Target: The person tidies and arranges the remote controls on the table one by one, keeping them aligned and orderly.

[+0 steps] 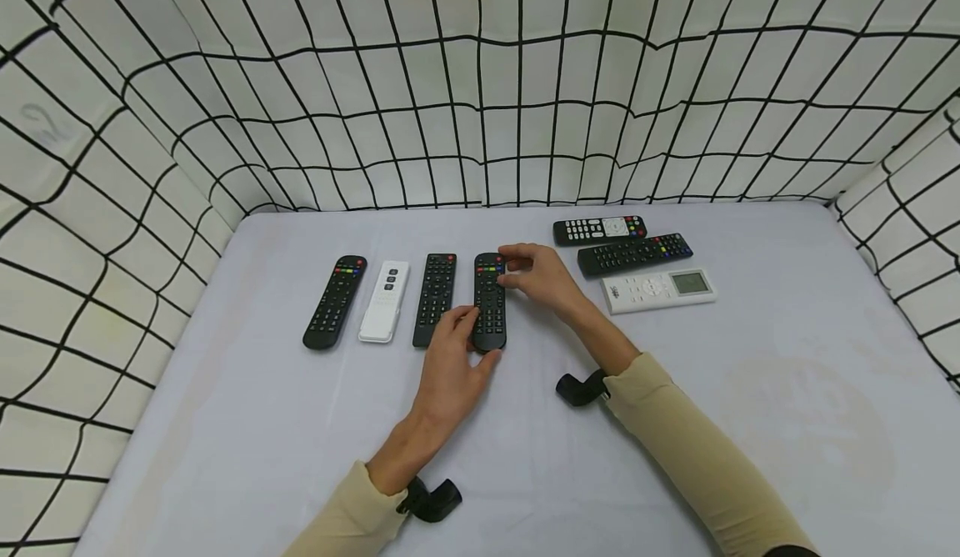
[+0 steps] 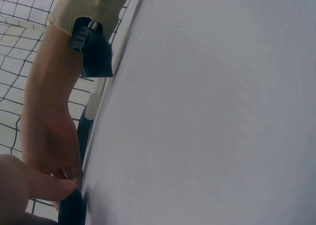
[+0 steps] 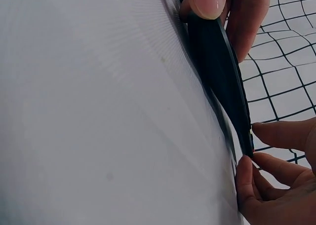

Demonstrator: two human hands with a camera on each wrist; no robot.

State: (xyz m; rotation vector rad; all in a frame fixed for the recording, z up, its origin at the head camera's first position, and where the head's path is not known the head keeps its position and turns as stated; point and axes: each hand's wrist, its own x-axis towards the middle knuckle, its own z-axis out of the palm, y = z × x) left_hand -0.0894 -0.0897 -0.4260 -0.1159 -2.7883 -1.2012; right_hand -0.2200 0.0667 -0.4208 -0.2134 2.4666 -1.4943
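A black remote control [image 1: 490, 307] with coloured buttons near its top stands in the middle of the table, lengthwise to the person. My left hand [image 1: 450, 373] grips its near end, fingers along the left edge and thumb at the bottom end. At the far end, my right hand [image 1: 543, 278] pinches the same remote between thumb and fingers. The right wrist view shows the remote [image 3: 215, 62] edge-on, low over the cloth, between the left thumb [image 3: 207, 3] and the right hand [image 3: 281, 180]. A second black remote [image 1: 437, 290] lies just left of it, partly behind the left fingers.
Further left lie a white remote [image 1: 385, 298] and a black remote [image 1: 334, 303]. Right of the hands are two black remotes [image 1: 600, 230] [image 1: 636, 254] and a white remote with a screen [image 1: 660, 290]. Black-lined netting [image 1: 480, 107] rises behind the white-covered table [image 1: 262, 457].
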